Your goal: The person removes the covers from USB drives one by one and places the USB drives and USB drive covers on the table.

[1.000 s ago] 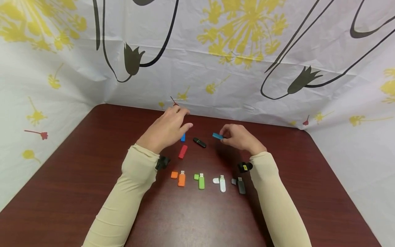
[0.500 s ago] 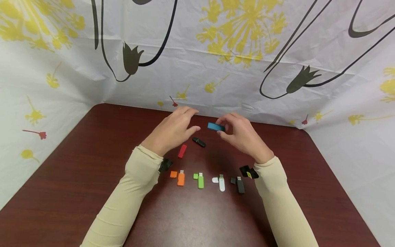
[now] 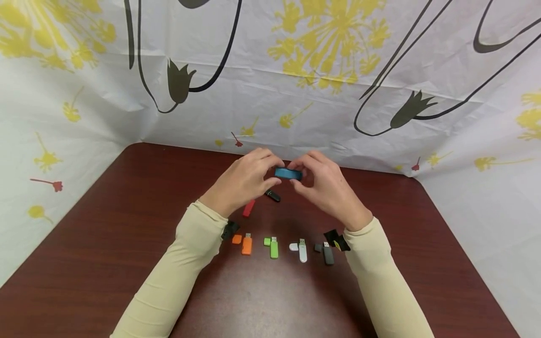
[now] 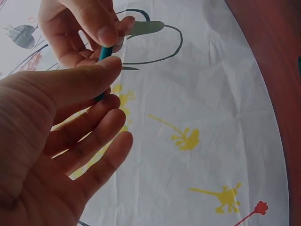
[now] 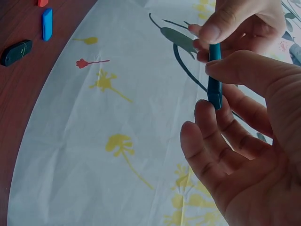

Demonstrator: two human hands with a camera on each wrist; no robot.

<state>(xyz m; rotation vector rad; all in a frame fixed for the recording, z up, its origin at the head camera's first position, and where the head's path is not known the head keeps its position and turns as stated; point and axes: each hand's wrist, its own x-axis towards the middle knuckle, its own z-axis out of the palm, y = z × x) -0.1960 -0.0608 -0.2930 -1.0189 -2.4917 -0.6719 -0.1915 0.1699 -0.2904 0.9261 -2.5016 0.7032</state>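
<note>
Teal USB stick (image 3: 288,173), up above the table (image 3: 262,300)! Left hand (image 3: 243,180) pinches one end, and right hand (image 3: 328,187) pinches the other.

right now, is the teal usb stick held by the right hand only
No, the left hand and the right hand both pinch the teal USB stick.

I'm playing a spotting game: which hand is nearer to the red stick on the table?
Left. In the head view, the left hand hovers close by the red stick; the right hand is farther off, to its right.
</note>
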